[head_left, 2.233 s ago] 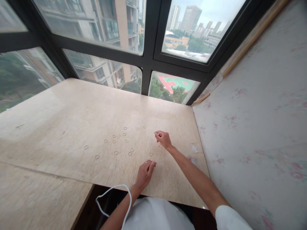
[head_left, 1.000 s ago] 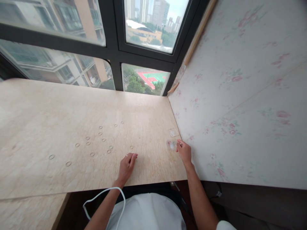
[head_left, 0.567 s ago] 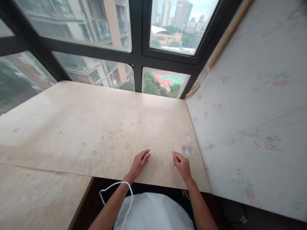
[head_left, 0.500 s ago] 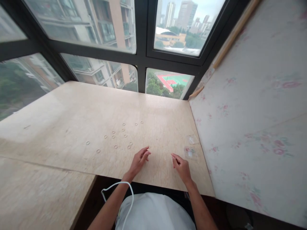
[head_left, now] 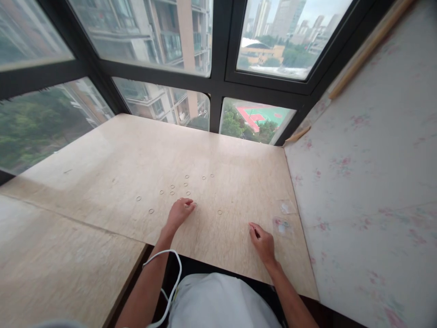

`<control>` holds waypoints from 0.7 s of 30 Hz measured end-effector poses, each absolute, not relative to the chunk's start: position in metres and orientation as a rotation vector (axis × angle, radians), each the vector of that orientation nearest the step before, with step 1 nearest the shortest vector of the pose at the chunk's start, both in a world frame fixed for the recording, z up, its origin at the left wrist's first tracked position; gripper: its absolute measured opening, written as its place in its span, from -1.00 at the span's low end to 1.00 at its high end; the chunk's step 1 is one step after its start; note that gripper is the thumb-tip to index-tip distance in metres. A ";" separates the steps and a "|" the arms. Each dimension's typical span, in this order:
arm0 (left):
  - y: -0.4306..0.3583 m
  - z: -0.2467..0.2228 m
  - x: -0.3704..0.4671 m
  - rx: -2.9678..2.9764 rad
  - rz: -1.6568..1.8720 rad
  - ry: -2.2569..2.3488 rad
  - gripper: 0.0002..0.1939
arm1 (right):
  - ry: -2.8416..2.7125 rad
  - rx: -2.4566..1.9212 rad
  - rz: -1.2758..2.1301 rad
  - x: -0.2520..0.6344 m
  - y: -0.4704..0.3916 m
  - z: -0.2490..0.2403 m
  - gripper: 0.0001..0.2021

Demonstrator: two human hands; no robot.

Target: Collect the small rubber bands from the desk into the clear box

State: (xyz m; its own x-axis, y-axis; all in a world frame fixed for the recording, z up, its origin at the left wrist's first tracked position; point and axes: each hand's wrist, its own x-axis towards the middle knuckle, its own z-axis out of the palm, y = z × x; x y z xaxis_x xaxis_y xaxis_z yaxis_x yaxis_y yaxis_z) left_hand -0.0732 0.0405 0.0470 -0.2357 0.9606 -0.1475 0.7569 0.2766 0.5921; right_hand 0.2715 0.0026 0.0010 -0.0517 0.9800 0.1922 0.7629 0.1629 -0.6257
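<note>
My left hand (head_left: pixel 180 213) is over the table with thumb and fingers pinched together. At its fingertips the edge of a thin metal ring (head_left: pixel 195 203) shows, and the fingers hide the rest. Alone between my hands lies another ring (head_left: pixel 220 212). More thin rings are scattered flat beyond and left of my left hand, among them one ring (head_left: pixel 151 211) and another ring (head_left: pixel 138 198). My right hand (head_left: pixel 262 241) hovers at the right with thumb and index finger pinched. Whatever it may hold is too small to make out.
Two small clear plastic bags (head_left: pixel 287 207) (head_left: pixel 282 226) lie by the papered wall (head_left: pixel 358 191). Dark window frames (head_left: pixel 218 86) border the table (head_left: pixel 239 159) at the back. A white cable (head_left: pixel 179 269) hangs by my left forearm.
My left hand has moved left, away from the ring now lying between my hands, to another ring. My right hand stays pinched in nearly the same place. The view has shifted slightly.
</note>
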 end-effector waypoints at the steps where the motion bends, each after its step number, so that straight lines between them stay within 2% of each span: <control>1: 0.043 0.048 -0.072 1.525 0.540 2.062 -0.78 | -1.861 -1.652 0.494 0.271 0.003 0.002 -0.66; 13: 0.066 0.058 -0.066 1.579 0.328 2.088 -0.90 | -1.769 -1.669 0.572 0.269 0.004 0.010 -0.67; 21: 0.063 0.057 -0.060 1.525 0.523 1.917 -0.87 | -1.737 -1.648 0.599 0.268 0.004 0.010 -0.69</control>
State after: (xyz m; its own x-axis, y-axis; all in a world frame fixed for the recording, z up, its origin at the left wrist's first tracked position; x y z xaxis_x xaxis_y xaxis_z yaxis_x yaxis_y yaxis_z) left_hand -0.0599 0.0631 0.0574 -0.1351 0.9648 -0.2258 0.7165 0.2525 0.6503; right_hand 0.2685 0.0043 0.0104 0.0127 0.9886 0.1501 0.6857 0.1006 -0.7209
